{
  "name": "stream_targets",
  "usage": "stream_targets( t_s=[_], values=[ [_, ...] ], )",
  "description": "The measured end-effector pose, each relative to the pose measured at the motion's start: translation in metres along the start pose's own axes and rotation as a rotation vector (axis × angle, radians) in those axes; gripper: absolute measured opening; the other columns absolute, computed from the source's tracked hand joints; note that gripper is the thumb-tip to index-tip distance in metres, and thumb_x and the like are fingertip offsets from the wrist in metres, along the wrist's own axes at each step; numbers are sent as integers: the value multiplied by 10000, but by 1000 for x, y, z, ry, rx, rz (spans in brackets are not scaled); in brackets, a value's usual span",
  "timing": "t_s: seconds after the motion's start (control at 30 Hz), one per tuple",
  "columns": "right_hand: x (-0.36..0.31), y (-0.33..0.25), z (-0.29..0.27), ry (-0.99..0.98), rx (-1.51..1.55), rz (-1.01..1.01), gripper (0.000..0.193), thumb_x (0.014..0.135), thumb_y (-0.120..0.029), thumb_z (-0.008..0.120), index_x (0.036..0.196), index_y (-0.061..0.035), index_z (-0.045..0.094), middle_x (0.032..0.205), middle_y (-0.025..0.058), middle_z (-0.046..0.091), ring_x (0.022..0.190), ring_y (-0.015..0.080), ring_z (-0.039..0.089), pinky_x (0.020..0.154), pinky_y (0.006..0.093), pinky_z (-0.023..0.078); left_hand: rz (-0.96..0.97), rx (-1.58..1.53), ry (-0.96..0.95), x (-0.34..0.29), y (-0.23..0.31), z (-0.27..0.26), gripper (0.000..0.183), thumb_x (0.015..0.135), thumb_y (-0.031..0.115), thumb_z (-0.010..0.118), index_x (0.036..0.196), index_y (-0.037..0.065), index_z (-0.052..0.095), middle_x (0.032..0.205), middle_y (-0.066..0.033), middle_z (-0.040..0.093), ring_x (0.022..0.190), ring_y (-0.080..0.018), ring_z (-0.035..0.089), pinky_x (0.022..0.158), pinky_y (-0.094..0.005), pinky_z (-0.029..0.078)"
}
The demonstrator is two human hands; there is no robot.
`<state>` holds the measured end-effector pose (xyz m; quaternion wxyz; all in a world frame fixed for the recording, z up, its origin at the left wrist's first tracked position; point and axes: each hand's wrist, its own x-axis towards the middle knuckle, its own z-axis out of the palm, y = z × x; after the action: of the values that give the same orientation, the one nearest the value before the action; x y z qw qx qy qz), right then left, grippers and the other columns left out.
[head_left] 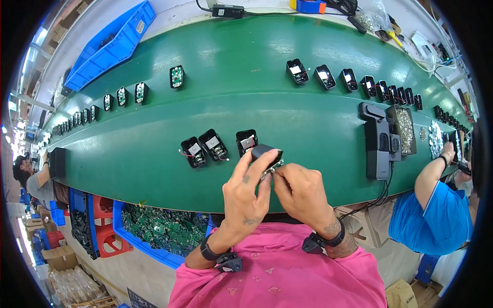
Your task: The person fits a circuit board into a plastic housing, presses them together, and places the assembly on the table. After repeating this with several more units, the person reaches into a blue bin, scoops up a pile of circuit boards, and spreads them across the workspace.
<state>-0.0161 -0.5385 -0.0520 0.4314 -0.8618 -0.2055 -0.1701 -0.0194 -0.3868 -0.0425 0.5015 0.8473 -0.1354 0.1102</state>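
Tilted in my left hand is a black plastic housing, gripped between thumb and fingers over the green bench. A circuit board shows along its open side, facing my right hand. My right hand is closed, its thumb and forefinger pinched at the board's edge; what lies between the fingertips is hidden. Just beyond my hands lies another open black housing, partly covered. Two more open housings, one at the left and one beside it, hold boards, silvery pieces and thin wires.
Rows of housings stand along the far bench. At right are a dark grey device with cables and a box of small metal parts. A blue bin of circuit boards sits below the bench edge. Co-workers sit at both sides.
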Motion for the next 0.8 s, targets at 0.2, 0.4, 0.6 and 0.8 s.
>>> stream_targets(
  t_s=[0.2,0.4,0.6,0.8],
  values=[
    [-7,0,3,68,204,303,127,926,-89,660,930,32,622,734,80,639,542,147,597,510,279,464,-257,-558,-20,0,-18,1,483,941,-37,578,1407,21,465,1292,-140,590,1055,-180,659,819,-291,594],
    [-23,17,8,59,653,577,143,970,-102,628,1017,30,603,787,41,638,595,89,586,523,222,470,-291,-553,-158,-1,-19,-5,599,864,-71,678,1412,27,457,1276,-130,572,911,-163,705,767,-258,598],
    [-19,0,7,197,896,536,98,959,-67,634,916,20,632,740,14,641,586,38,537,518,205,429,-301,-492,-199,3,-11,-5,619,787,-94,718,1361,35,529,1352,-118,517,946,-177,709,765,-250,602],
    [-17,10,-13,-63,692,634,224,990,-136,601,802,-14,600,593,-13,594,528,24,495,464,215,363,-149,-362,-301,0,-18,-11,626,752,-97,700,1341,68,567,1404,-130,476,906,-170,724,718,-241,593]
  ],
)
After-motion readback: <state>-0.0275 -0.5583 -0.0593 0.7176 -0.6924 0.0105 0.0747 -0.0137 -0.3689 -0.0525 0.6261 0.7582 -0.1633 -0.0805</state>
